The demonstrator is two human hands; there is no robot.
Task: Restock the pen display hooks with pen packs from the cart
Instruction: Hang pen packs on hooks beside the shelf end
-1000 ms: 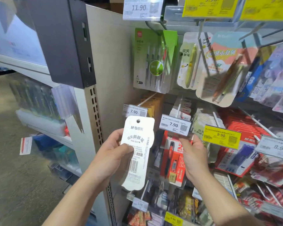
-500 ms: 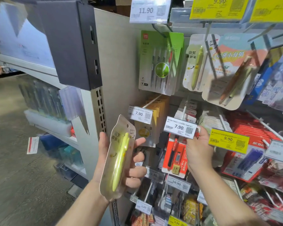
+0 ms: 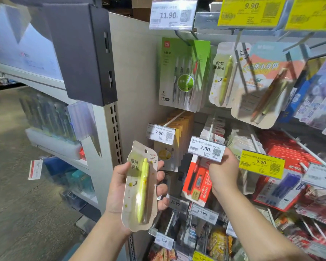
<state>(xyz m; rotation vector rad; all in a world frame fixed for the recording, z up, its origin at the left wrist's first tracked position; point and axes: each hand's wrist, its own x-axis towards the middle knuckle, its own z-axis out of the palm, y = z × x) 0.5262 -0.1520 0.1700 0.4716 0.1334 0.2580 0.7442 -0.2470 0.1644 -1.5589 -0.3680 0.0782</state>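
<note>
Both hands busy: left hand (image 3: pixel 120 187) grips pen pack (image 3: pixel 139 187), right hand (image 3: pixel 221 172) pinches price tag (image 3: pixel 205 149)

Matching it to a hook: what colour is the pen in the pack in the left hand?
Yellow-green, on a pale card, in the pen pack held by the left hand; head view.

We stand before the pen display, a pack in one hand, a tag in the other.

Our left hand (image 3: pixel 120 187) holds a pen pack (image 3: pixel 139 187) upright, left of the hooks and in front of the perforated upright (image 3: pixel 117 136). Right of it, our right hand (image 3: pixel 221 172) pinches the lower edge of a 7.90 price tag (image 3: pixel 205 148) at a hook's tip, with a boxed pen set (image 3: pixel 198 180) hanging just behind and below. Another 7.90 tag (image 3: pixel 161 133) sits up-left; a matching pen pack (image 3: pixel 223 76) hangs on the row above.
</note>
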